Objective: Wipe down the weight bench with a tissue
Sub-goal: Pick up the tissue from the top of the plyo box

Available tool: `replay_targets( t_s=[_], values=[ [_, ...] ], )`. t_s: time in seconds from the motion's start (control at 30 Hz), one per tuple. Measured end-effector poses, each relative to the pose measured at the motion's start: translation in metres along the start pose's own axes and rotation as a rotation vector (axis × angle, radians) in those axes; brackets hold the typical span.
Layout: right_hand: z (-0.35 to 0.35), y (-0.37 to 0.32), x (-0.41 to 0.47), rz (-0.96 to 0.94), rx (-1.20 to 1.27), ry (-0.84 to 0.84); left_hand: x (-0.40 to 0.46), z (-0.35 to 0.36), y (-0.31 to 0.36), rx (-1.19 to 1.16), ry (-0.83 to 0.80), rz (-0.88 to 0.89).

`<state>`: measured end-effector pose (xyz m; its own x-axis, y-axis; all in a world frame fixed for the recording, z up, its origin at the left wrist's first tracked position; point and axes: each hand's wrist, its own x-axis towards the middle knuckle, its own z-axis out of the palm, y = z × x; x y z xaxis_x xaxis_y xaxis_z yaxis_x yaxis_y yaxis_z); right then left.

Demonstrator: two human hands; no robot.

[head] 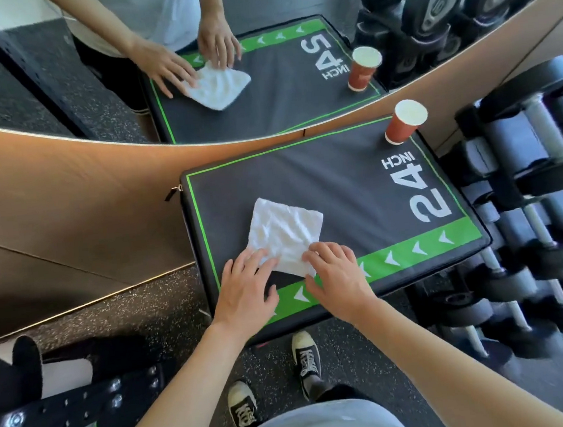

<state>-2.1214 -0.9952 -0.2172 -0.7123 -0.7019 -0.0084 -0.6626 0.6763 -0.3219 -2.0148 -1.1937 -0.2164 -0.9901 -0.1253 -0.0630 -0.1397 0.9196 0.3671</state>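
Tissue (285,235) lies flat on the black, green-edged bench (339,187), pressed by left hand (245,285) and right hand (337,273), each grip released. Paper cup (405,122) stands at the far corner by the mirror (54,80); dumbbells (529,189) sit right.

Bare forearms, no sleeves showing, left hand (246,287) and right hand (339,273) without gloves. Light grey top at bottom edge. Black canvas sneakers (307,359) with white toe caps, white laces

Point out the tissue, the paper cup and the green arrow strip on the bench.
tissue (287,231), head view, crumpled middle.
paper cup (402,129), head view, red side wall.
green arrow strip (424,246), head view, bare green between two arrows.
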Motion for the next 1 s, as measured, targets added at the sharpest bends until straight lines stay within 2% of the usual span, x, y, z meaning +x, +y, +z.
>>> replay_targets(
  t_s=[0.2, 0.43, 0.67, 0.77, 0.87, 1.0],
  values=[
    [-0.001, -0.028, -0.048, 0.050, -0.049, -0.063, -0.028, 0.001, -0.003, 0.038, -0.019, 0.080],
    [-0.008, -0.052, -0.011, -0.065, 0.012, -0.033, -0.054, -0.012, -0.014, 0.117, 0.015, -0.037],
    [0.021, -0.050, 0.033, -0.050, -0.120, -0.291, -0.073, -0.018, -0.009, 0.108, 0.046, -0.170],
    [0.030, -0.045, 0.028, -0.073, -0.153, -0.241, -0.078, -0.016, -0.005, 0.089, 0.066, -0.225],
    [0.031, -0.037, 0.024, -0.123, -0.082, -0.171, -0.079, -0.014, 0.000, 0.057, 0.091, -0.250],
    [0.026, -0.028, 0.026, -0.193, -0.099, -0.153, -0.071, -0.010, 0.010, 0.041, 0.114, -0.287]
  ],
)
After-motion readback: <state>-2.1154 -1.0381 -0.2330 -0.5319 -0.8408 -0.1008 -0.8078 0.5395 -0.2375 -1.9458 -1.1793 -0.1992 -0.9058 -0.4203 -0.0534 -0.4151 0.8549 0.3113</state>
